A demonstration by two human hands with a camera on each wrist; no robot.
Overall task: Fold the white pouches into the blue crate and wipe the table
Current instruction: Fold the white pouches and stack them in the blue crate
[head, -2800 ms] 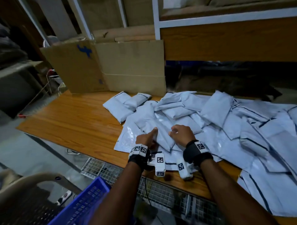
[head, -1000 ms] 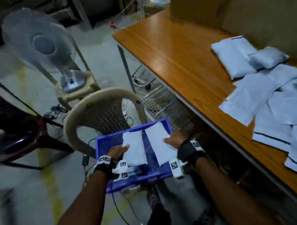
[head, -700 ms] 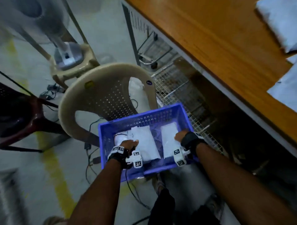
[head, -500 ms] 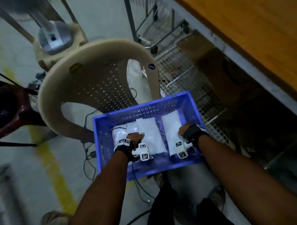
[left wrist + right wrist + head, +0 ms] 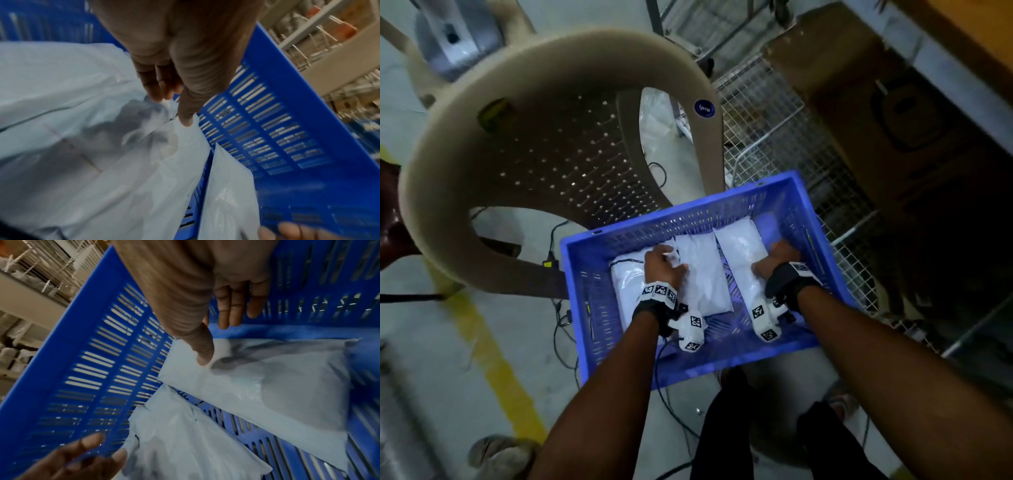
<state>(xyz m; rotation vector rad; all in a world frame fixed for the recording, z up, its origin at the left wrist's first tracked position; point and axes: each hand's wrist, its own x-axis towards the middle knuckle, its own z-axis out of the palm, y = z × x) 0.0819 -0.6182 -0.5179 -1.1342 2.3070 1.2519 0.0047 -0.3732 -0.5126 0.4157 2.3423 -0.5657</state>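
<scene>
The blue crate (image 5: 722, 205) sits low beside me and holds three folded white pouches. My left hand (image 5: 664, 263) rests on the left pouch (image 5: 626, 284), next to the middle pouch (image 5: 702, 274). In the left wrist view its fingers (image 5: 158, 94) are fairly straight, with the thumb tip on a pouch edge (image 5: 82, 113). My right hand (image 5: 774, 257) lies at the right pouch (image 5: 739, 246). In the right wrist view the right hand (image 5: 216, 342) is spread, with only the thumb touching that pouch (image 5: 267, 386). The slotted crate wall (image 5: 82, 369) stands behind.
A beige plastic chair (image 5: 551, 102) stands just beyond the crate. A wire rack (image 5: 774, 144) and a cardboard box (image 5: 859, 85) sit under the table at the right. Cables (image 5: 565, 325) and a yellow line (image 5: 493, 359) cross the floor. My legs (image 5: 722, 428) are below the crate.
I turned from the table down to the crate. Both hands carried folded pouches into it and laid them side by side. Over the last half second the hands have stayed on them.
</scene>
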